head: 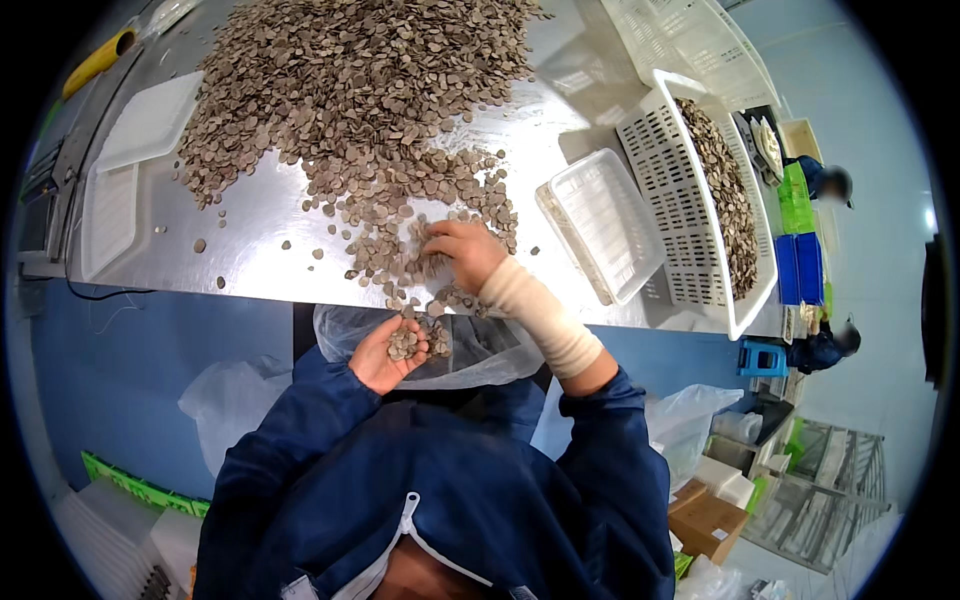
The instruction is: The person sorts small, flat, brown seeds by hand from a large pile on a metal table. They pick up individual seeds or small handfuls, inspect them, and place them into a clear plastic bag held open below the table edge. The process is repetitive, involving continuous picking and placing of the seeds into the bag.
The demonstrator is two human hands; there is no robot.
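Observation:
A broad heap of small, flat, round brown-grey pieces covers much of the metal table. My right hand, with a beige sleeve at the wrist, reaches into loose pieces near the front edge; its fingers are bent and partly blurred, so a grip cannot be told. Just below the edge, my left hand is cupped palm up around a small pile of the pieces. Under it, a clear plastic bag hangs open across my lap, with more pieces beside the hand.
At right stand a clear plastic tray stack and a white perforated basket filled with similar pieces. White trays lie at left. A cable hangs over the edge. Two people are farther right, near blue bins.

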